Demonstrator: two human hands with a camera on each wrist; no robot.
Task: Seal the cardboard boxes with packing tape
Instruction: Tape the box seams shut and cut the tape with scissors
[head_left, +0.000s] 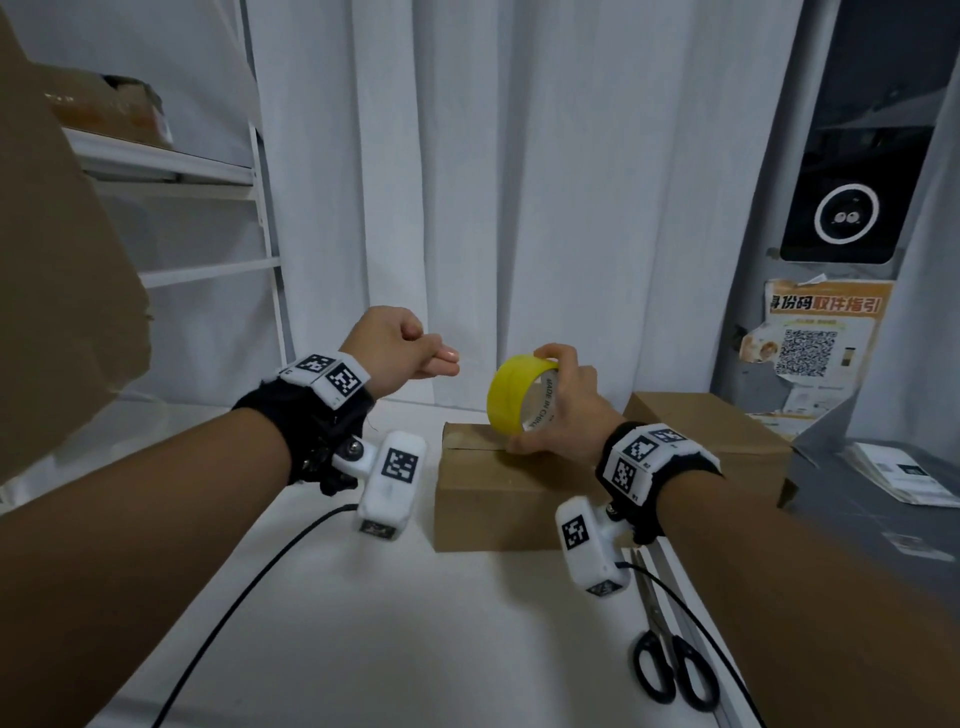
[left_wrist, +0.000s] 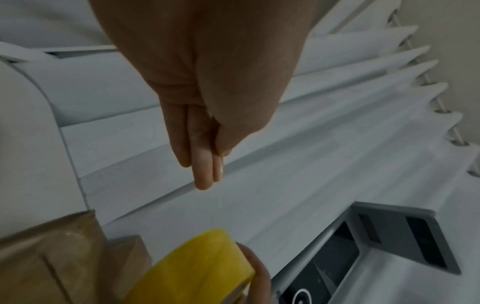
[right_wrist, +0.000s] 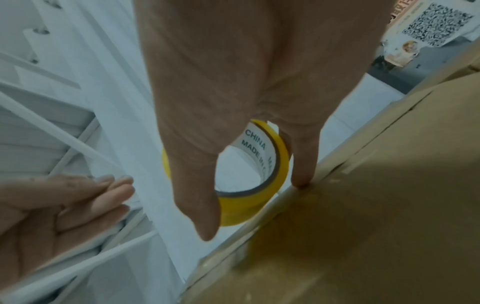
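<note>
My right hand (head_left: 535, 400) grips a yellow roll of packing tape (head_left: 506, 400) by its rim, thumb underneath and fingers on top. It holds the roll upright just over the far left top edge of a closed cardboard box (head_left: 498, 493). In the right wrist view the roll (right_wrist: 283, 164) sits beside the box edge (right_wrist: 363, 226), and one fingertip touches that edge. My left hand (head_left: 436, 361) hovers left of the roll, fingers straight and together with the thumb lying along them. I see nothing held in it (left_wrist: 207, 164). A second box (head_left: 727, 431) stands behind on the right.
Black-handled scissors (head_left: 670, 665) lie on the white table (head_left: 415, 623) at the front right. A black cable (head_left: 249, 592) runs across the table's left. A white shelf rack (head_left: 208, 171) and a big cardboard sheet (head_left: 52, 260) stand at the left, white curtains behind.
</note>
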